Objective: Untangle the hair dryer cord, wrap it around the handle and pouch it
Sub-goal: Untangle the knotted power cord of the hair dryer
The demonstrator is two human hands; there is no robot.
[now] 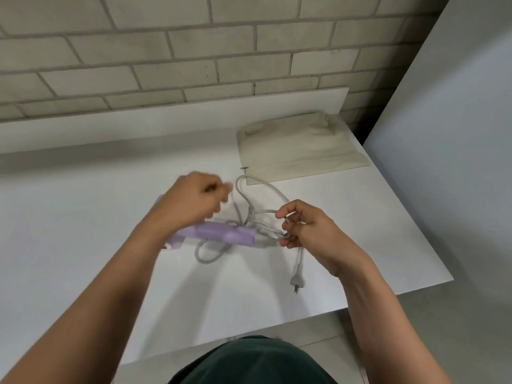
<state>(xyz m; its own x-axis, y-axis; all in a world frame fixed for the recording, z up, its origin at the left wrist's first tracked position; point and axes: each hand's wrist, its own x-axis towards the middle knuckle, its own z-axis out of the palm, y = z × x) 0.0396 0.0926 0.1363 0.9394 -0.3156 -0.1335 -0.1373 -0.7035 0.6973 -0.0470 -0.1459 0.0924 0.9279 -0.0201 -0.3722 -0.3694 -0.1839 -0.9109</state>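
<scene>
Right hand [302, 231] pinches looped grey cord [249, 214] beside the lilac hair dryer handle [216, 234]; blurred left hand [194, 202], grip unclear. Cord looks limp, springy; handle rigid, best gripped.

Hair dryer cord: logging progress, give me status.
Left hand blurred above the lilac hair dryer. Right hand pinching cord loops, tangled. Plug loose. Pouch flat behind, nothing blocking.

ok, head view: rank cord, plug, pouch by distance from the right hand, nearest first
From the right hand:
1. Cord: pinched in its fingers, loops running off to the left.
2. Plug: hanging just below the hand, near the table's front edge.
3. Pouch: lying flat at the back right of the table, untouched.
</scene>
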